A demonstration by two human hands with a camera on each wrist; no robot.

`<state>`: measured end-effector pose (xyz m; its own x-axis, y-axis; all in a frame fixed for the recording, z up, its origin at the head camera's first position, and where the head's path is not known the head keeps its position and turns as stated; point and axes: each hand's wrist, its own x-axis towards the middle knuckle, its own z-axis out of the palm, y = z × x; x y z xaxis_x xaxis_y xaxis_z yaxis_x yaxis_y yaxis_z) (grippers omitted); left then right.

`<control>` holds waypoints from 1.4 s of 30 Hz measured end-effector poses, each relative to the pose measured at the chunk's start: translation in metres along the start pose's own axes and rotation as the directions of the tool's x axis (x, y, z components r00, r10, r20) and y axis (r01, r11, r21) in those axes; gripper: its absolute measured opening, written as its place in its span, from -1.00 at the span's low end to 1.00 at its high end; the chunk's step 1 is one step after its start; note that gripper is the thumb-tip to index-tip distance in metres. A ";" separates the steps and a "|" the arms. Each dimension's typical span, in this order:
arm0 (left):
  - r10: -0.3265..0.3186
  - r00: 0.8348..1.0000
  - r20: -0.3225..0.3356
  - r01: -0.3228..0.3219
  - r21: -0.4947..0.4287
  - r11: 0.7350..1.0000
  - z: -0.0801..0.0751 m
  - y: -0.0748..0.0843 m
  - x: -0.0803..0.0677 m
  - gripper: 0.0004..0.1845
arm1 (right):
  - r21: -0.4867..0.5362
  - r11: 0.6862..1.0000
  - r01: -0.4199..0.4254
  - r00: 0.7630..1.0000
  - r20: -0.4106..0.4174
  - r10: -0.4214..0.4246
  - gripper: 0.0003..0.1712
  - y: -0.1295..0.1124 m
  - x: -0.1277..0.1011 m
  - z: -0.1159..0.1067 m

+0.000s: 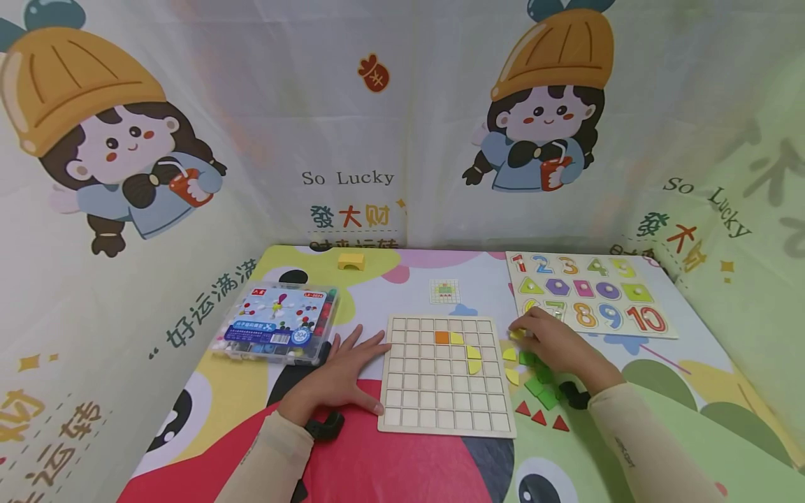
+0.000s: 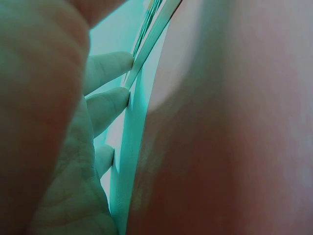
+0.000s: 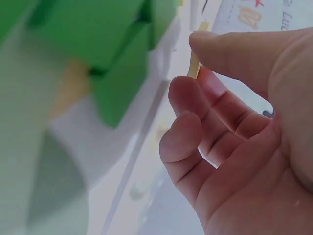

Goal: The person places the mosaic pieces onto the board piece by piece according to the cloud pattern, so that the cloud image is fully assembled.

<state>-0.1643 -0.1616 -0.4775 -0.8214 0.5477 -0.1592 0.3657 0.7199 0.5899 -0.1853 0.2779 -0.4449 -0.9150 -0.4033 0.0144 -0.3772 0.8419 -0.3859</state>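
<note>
- Yellow piece [image 3: 194,66]: a thin flat tile pinched at the fingertips of the right hand [image 1: 556,341]. The right wrist view shows it edge-on, its long axis running up and down between thumb and index fingertip; only a narrow strip of it shows, so its outline cannot be told there. In the head view it shows as a small yellow spot [image 1: 517,334] at the tips of that hand, just off the right edge of the grid board [image 1: 444,412].
- Right hand: thumb and index finger close narrowly on the yellow piece; the other fingers [image 3: 183,139] curl loosely below it and hold nothing.
- Left hand [image 1: 344,372]: lies flat on the mat with fingers spread and straight, the fingertips [image 2: 115,100] pressed to the left edge of the grid board, the thumb reaching along its near corner. It grips nothing.
- Grid board: a pale wooden tray of square cells lying between the two hands. An orange square [image 1: 442,337] and several yellow curved pieces [image 1: 474,353] sit in its upper rows.
- Under and just toward the person from the right hand lie loose green pieces [image 1: 542,391], more yellow pieces [image 1: 510,355] and three red triangles [image 1: 539,417].
- Beyond the right hand lies a number puzzle board [image 1: 668,332]; beyond the left hand, a clear plastic box [image 1: 277,324] of small parts.
</note>
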 end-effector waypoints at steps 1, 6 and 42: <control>0.001 1.000 -0.002 -0.001 -0.003 1.000 0.000 0.000 0.000 0.20 | 0.003 1.000 0.008 1.000 0.001 -0.008 -0.75 -0.002 0.002 -0.001; 0.009 1.000 -0.009 -0.009 -0.003 1.000 0.002 -0.003 0.000 0.20 | -0.007 0.999 0.043 0.998 0.038 -0.043 -0.74 -0.017 0.016 -0.004; 0.023 1.000 0.004 -0.023 0.011 1.000 -0.002 -0.001 0.000 0.17 | -0.013 0.987 0.158 0.961 0.231 -0.151 -0.80 -0.125 0.104 0.040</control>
<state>-0.1658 -0.1629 -0.4771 -0.8111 0.5656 -0.1491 0.3892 0.7121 0.5843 -0.2272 0.1164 -0.4323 -0.7894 -0.5973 -0.1414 -0.5185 0.7722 -0.3672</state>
